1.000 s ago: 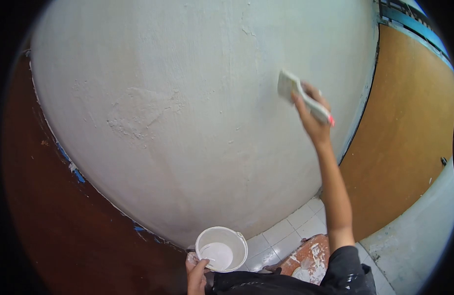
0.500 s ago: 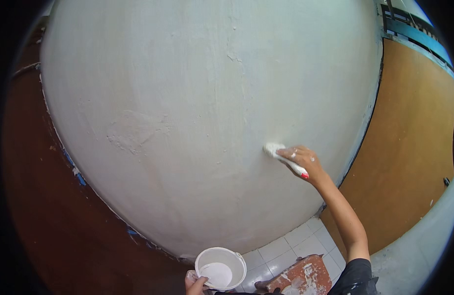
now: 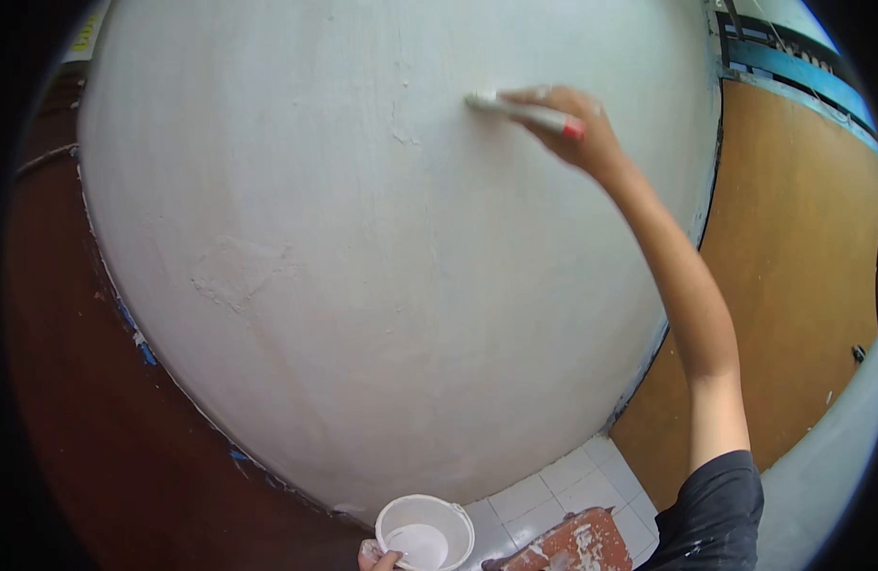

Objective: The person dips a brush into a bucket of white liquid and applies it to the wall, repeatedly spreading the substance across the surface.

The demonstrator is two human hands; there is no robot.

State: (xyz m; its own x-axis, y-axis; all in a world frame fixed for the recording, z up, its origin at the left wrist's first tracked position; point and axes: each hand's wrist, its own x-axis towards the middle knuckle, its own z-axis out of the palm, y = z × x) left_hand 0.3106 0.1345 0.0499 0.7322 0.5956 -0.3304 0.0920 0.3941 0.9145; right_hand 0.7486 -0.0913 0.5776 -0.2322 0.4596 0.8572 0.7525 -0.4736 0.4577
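Observation:
My right hand point(image 3: 574, 128) is closed around a paintbrush point(image 3: 544, 118) with a pale handle and a red end. The bristles touch or nearly touch the off-white wall point(image 3: 363, 285), high up and right of a rough, chipped patch. White smears mark the fingers. Down at the bottom edge, my left hand point(image 3: 377, 557) grips the rim of a white bucket point(image 3: 466, 533), thumb over the inside. White paint point(image 3: 415, 547) lies in the bottom of the bucket.
A paint-splattered reddish-brown stool point(image 3: 591, 538) stands low on the white tiled floor point(image 3: 525, 523). A dark brown panel point(image 3: 68, 381) borders the wall at left, and an orange-brown panel point(image 3: 781, 238) at right.
My right hand has swept the paintbrush upward and a little left along the wall. The left hand still holds the bucket, and the view has shifted slightly.

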